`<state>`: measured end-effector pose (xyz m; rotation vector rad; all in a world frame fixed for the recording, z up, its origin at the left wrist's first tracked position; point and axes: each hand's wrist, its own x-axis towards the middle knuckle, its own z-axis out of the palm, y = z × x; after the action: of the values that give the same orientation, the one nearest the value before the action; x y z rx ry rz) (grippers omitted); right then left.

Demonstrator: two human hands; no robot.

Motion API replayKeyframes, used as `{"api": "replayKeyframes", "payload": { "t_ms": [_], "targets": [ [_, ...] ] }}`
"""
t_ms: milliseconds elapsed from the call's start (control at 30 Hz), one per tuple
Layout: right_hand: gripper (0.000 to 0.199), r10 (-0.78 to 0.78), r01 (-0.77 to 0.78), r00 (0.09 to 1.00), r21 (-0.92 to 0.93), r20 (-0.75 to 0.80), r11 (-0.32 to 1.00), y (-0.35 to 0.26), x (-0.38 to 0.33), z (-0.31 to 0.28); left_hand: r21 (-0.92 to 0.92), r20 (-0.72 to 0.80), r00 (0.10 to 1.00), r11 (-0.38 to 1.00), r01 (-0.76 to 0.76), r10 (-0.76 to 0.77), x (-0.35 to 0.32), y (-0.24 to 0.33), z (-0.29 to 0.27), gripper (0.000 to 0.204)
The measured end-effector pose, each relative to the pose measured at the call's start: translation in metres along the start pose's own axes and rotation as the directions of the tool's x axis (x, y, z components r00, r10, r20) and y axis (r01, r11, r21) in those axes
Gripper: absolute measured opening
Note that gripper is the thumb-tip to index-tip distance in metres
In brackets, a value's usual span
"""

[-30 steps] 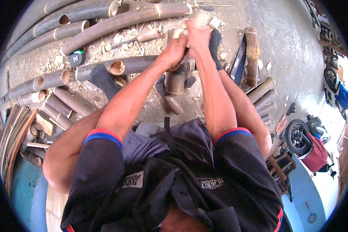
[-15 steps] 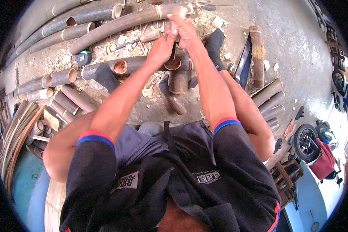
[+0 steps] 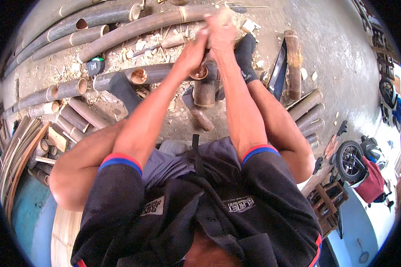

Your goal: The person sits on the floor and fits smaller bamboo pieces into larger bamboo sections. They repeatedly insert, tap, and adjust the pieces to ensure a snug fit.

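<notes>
Bamboo (image 3: 160,73) is lying crosswise on the floor, running past the left foot (image 3: 124,93) toward the right foot (image 3: 246,55). Both hands are shifting: the left hand (image 3: 193,52) is hanging close above the bamboo's right-hand hole (image 3: 199,72), and the right hand (image 3: 221,33) is blurring just beyond it. This is suggesting a stroke under way at that hole. Blur and overlap are hiding the fingers; whether they are clamping on anything, I cannot tell. Compared with half a second ago, both hands are sitting farther right, and the dark shaft then showing above the hole is being mostly covered. The bamboo is keeping its place.
</notes>
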<state>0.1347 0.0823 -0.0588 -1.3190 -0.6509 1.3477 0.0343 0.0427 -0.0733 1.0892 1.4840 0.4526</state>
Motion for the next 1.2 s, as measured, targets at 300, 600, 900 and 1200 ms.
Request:
{"api": "replayKeyframes", "payload": {
  "t_ms": [300,600,900,1200],
  "targets": [
    [0.026,-0.120,0.114,0.992,-0.158,-0.028,0.981,-0.006,-0.027,0.033,-0.135,-0.029,0.995,0.986,-0.095,0.092,-0.020,-0.027,-0.013,0.091],
    [0.044,0.253,0.446,0.629,-0.608,0.735,0.657,0.015,-0.070,0.072,-0.010,-0.813,0.517,0.883,-0.469,0.266,-0.050,-0.141,0.076,0.044],
    [0.037,0.474,0.096,0.639,-0.674,0.606,0.733,-0.017,0.024,0.063,-0.754,-0.189,0.982,0.642,-0.138,-0.011,-0.037,-0.017,0.013,0.082],
    [0.029,0.411,-0.234,0.829,-0.432,0.380,0.871,-0.018,0.036,0.008,-0.443,0.087,0.994,0.897,-0.015,0.060,0.001,-0.031,0.018,0.098]
  ]
}}
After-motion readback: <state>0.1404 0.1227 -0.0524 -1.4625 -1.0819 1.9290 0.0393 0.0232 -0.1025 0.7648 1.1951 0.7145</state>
